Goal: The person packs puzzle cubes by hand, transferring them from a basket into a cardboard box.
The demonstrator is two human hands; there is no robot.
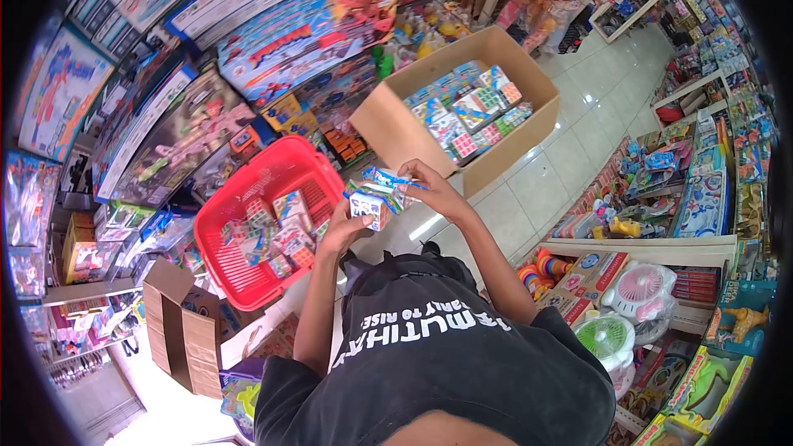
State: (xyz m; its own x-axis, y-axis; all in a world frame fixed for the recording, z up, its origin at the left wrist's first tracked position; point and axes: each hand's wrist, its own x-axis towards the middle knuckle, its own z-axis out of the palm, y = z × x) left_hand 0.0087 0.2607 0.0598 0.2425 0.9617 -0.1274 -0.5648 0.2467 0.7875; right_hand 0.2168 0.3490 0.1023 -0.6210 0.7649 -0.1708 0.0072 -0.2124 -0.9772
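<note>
In front of my chest, my left hand (pixel 344 230) grips a small white boxed cube (pixel 364 208) with its thumb on the near side. My right hand (pixel 428 189) pinches the blue and green plastic wrapper (pixel 388 183) at the upper right of that cube. To the left stands a red plastic basket (pixel 216 241) with several packaged cubes (pixel 291 213) inside. Beyond my hands is an open cardboard box (pixel 516 56) holding several rows of packaged cubes (pixel 477 106).
Shelves with large toy boxes (pixel 289 37) rise at the left and back. An empty-looking brown carton (pixel 192 334) stands at the lower left. At the right, a shelf edge (pixel 644 246) has small fans (pixel 640 291) below it. Tiled floor (pixel 545 186) runs between.
</note>
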